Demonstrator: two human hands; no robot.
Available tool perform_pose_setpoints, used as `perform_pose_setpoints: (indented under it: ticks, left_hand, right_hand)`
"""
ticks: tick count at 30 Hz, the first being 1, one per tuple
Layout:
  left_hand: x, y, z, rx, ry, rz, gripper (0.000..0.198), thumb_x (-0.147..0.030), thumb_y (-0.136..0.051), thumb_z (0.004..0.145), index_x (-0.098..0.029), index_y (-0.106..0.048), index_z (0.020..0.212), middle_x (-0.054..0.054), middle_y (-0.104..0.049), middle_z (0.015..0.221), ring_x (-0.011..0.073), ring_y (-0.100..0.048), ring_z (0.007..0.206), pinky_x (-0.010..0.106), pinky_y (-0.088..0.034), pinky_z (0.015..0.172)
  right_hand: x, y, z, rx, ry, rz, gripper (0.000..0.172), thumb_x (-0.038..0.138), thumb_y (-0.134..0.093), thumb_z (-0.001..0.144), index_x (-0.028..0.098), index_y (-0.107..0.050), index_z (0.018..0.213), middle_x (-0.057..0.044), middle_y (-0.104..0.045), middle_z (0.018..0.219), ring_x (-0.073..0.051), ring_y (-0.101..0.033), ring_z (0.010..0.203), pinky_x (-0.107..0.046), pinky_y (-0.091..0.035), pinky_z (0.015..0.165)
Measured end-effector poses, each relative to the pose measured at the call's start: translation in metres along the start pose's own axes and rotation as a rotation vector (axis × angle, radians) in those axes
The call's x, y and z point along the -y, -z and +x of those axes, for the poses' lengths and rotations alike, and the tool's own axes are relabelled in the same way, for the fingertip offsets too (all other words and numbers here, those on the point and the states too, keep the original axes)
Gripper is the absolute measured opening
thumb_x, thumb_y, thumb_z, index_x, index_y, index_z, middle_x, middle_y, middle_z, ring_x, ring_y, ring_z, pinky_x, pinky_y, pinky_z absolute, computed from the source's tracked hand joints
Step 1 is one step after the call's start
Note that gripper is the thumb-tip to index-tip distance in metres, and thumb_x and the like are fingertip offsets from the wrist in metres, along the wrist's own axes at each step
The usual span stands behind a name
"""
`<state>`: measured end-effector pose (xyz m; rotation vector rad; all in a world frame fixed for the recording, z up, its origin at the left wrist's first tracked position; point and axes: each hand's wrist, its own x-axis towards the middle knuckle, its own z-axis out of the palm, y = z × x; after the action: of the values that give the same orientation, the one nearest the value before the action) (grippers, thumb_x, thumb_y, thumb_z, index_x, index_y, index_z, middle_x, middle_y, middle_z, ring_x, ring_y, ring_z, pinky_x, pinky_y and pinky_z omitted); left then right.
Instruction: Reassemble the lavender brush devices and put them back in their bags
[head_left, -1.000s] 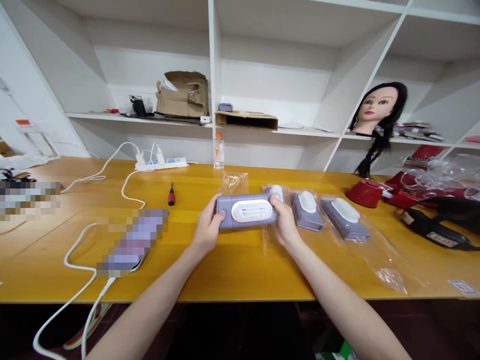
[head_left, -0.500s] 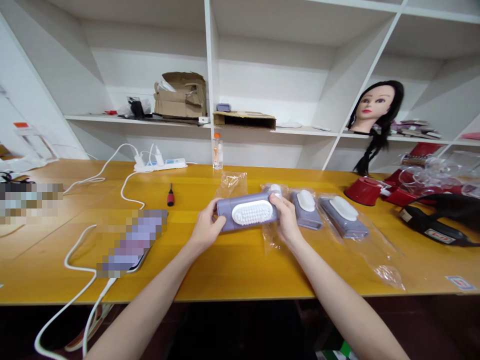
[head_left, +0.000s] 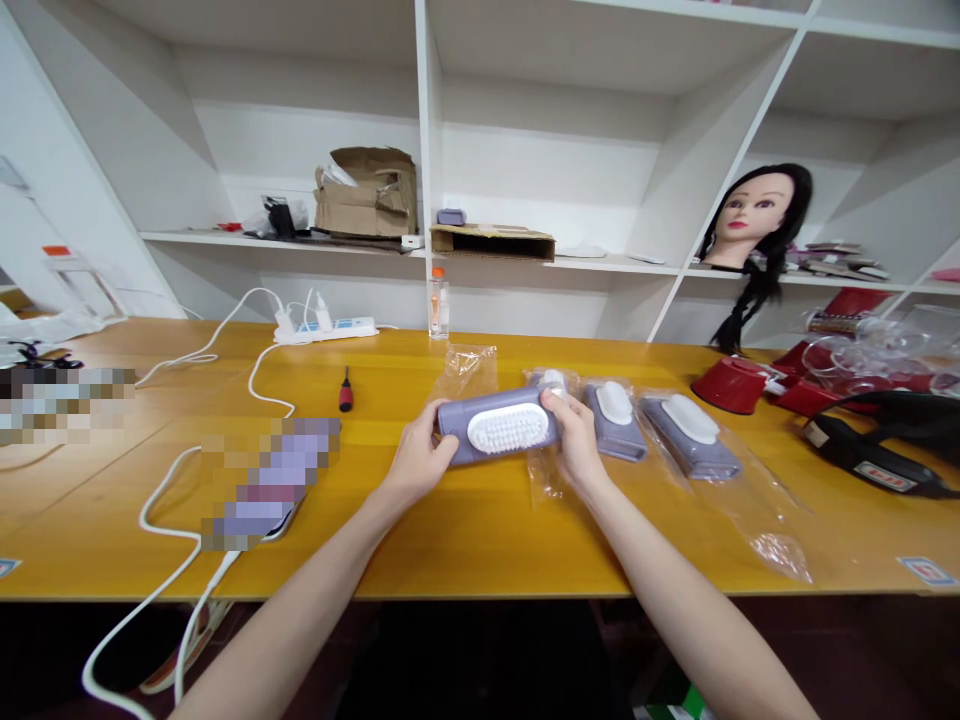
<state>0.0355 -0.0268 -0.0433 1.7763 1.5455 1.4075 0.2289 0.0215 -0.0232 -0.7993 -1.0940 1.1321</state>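
Between my two hands, above the table, is a purple-grey handheld device (head_left: 457, 418) with an oval white bristle brush (head_left: 510, 428) facing up. My left hand (head_left: 416, 450) grips its left end, thumb on the front. My right hand (head_left: 574, 435) holds the right end, with the thumb near the brush's upper edge. Just beyond my right hand lie similar purple-grey devices in clear plastic: one partly hidden behind it (head_left: 553, 380), another wrapped one (head_left: 616, 425), and a third (head_left: 694, 440) further right. A crumpled clear bag (head_left: 466, 370) lies behind the held device.
On the wooden table (head_left: 450, 560), a red-black screwdriver (head_left: 346, 392) and a blurred-out phone (head_left: 277, 480) with a white cable lie left. A power strip (head_left: 330, 330) and a bottle (head_left: 439, 305) stand behind. Red appliances (head_left: 731, 383) and a black strap (head_left: 862, 445) are right.
The whole view has shifted slightly, so everything appears a little further right. Both hands keep their hold on the brush device, and its pose looks nearly the same.
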Motion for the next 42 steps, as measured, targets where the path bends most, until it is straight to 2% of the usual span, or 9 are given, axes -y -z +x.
perform_pose_setpoints:
  ticks: [15,20,23,26,29,31,34,39,42]
  left_hand:
    - [0.004,0.000,0.001,0.021,0.018,-0.019,0.043,-0.017,-0.045,0.067,-0.013,-0.050,0.110,0.007,-0.062,0.090,0.0198,-0.059,0.079,0.032,-0.045,0.073]
    - [0.005,-0.001,0.003,0.053,0.038,-0.141,0.040,-0.019,-0.046,0.066,-0.014,-0.051,0.105,0.007,-0.063,0.090,0.0197,-0.059,0.083,0.032,-0.045,0.077]
    - [0.003,0.003,0.006,0.141,0.087,-0.308,0.034,-0.020,-0.049,0.063,-0.014,-0.053,0.095,0.004,-0.062,0.085,0.0182,-0.058,0.081,0.030,-0.045,0.075]
    - [0.001,0.009,0.007,0.284,0.157,-0.420,0.031,-0.023,-0.053,0.062,-0.015,-0.055,0.092,0.002,-0.062,0.082,0.0170,-0.057,0.078,0.028,-0.044,0.072]
    - [0.001,0.013,0.006,0.487,0.240,-0.468,0.040,-0.027,-0.062,0.063,-0.015,-0.055,0.102,0.005,-0.063,0.095,0.0188,-0.058,0.088,0.029,-0.044,0.077]
    - [0.002,0.014,0.004,0.579,0.282,-0.444,0.051,-0.027,-0.070,0.060,-0.015,-0.054,0.107,0.008,-0.063,0.103,0.0206,-0.058,0.093,0.031,-0.044,0.079]
    - [0.005,0.011,0.003,0.620,0.304,-0.370,0.060,-0.027,-0.074,0.055,-0.015,-0.054,0.110,0.010,-0.063,0.106,0.0225,-0.058,0.093,0.034,-0.045,0.079]
    - [0.004,0.008,0.002,0.722,0.319,-0.385,0.061,-0.020,-0.074,0.052,-0.016,-0.058,0.110,0.007,-0.066,0.103,0.0225,-0.060,0.091,0.035,-0.047,0.079]
    - [0.001,0.006,0.000,0.697,0.331,-0.409,0.056,-0.015,-0.075,0.048,-0.016,-0.062,0.103,0.005,-0.068,0.097,0.0208,-0.061,0.086,0.032,-0.047,0.075]
  right_hand:
    - [0.002,-0.002,-0.001,-0.016,0.027,-0.071,0.031,0.041,-0.069,0.064,0.018,-0.053,0.053,0.004,-0.045,0.049,-0.010,-0.037,0.049,-0.024,-0.024,0.047]
    - [0.002,-0.001,0.001,-0.038,0.011,-0.096,0.032,0.042,-0.070,0.063,0.018,-0.053,0.052,0.004,-0.045,0.048,-0.010,-0.037,0.048,-0.024,-0.024,0.047]
    - [0.004,0.001,0.004,-0.024,-0.045,-0.104,0.031,0.043,-0.071,0.061,0.017,-0.056,0.054,0.003,-0.049,0.050,-0.011,-0.040,0.049,-0.024,-0.027,0.047]
    - [0.009,0.003,0.006,0.009,-0.078,-0.102,0.029,0.041,-0.072,0.060,0.017,-0.057,0.056,0.003,-0.052,0.051,-0.011,-0.042,0.049,-0.024,-0.028,0.048]
    - [0.015,0.003,0.006,0.047,-0.075,-0.117,0.027,0.038,-0.073,0.058,0.016,-0.057,0.056,0.004,-0.052,0.051,-0.010,-0.042,0.049,-0.024,-0.028,0.048]
    - [0.018,0.003,0.005,0.078,-0.077,-0.135,0.026,0.036,-0.074,0.057,0.016,-0.057,0.056,0.004,-0.052,0.051,-0.010,-0.042,0.049,-0.024,-0.027,0.048]
    - [0.019,0.003,0.004,0.119,-0.077,-0.159,0.025,0.035,-0.074,0.056,0.016,-0.057,0.055,0.004,-0.051,0.051,-0.010,-0.042,0.049,-0.024,-0.026,0.048]
    - [0.018,0.001,0.004,0.159,-0.053,-0.212,0.023,0.033,-0.075,0.054,0.017,-0.059,0.056,0.004,-0.052,0.052,-0.010,-0.043,0.050,-0.024,-0.027,0.050]
    - [0.018,0.001,0.005,0.144,0.001,-0.161,0.019,0.032,-0.073,0.057,0.018,-0.061,0.059,0.002,-0.057,0.059,-0.012,-0.047,0.054,-0.025,-0.032,0.053]
